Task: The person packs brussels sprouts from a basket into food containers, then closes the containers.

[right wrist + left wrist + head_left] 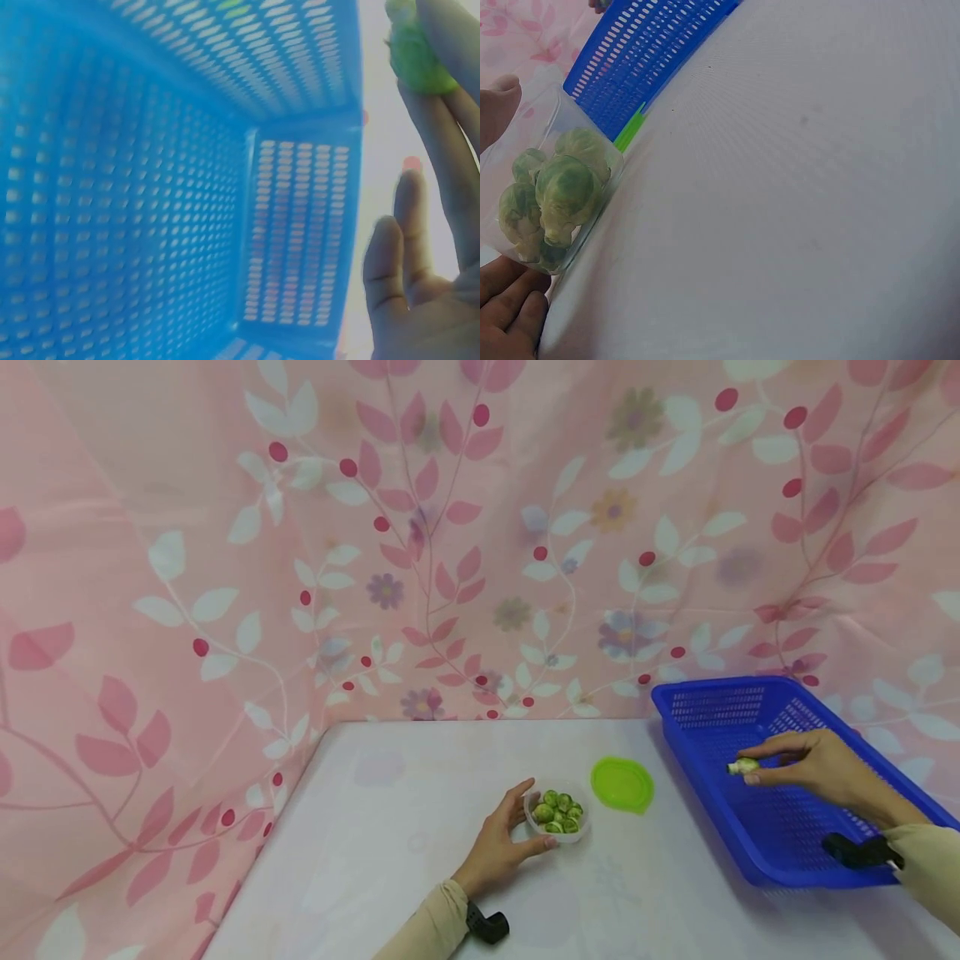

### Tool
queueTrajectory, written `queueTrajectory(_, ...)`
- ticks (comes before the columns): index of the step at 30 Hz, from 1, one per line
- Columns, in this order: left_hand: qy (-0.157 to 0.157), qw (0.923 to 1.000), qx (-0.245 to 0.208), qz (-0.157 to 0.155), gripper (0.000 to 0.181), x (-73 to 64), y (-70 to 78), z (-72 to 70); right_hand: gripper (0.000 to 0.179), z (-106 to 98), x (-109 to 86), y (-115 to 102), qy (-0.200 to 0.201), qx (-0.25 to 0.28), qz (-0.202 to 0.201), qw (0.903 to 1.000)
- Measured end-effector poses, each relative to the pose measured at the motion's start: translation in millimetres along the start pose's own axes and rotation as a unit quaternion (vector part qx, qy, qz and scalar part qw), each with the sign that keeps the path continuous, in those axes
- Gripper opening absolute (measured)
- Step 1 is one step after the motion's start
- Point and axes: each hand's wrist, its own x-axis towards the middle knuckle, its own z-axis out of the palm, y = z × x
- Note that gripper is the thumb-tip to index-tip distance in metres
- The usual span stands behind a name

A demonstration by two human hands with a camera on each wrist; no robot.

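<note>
A small clear plastic container (577,837) stands on the table, holding several green Brussels sprouts (557,808). My left hand (495,843) holds it, with the fingers along its far left side and the thumb at its near side. Through the clear wall, the left wrist view shows the sprouts (568,191) close up. Over the blue basket (708,814), my right hand (836,777) pinches one Brussels sprout (746,766) between thumb and fingers. The right wrist view has this sprout (417,56) at its upper right, above the level of the basket's rim.
A bright green lid (622,783) lies flat on the white table (375,843), between the container and the basket. The perforated basket takes up the table's right side. A pink floral curtain (465,543) hangs behind the table and along its left.
</note>
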Motion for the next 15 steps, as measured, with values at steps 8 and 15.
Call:
queueTrajectory(8,0.003,1.0,0.001,0.005,0.092,0.2,1.6,-1.0,0.032,0.5,-4.7,-23.2,0.033,0.008,-0.015,0.9993)
queueTrajectory(15,0.003,1.0,0.001,-0.001,0.092,0.1,-0.3,0.3,0.032,15.8,-4.5,-46.1,0.049,0.013,-0.033,0.9982)
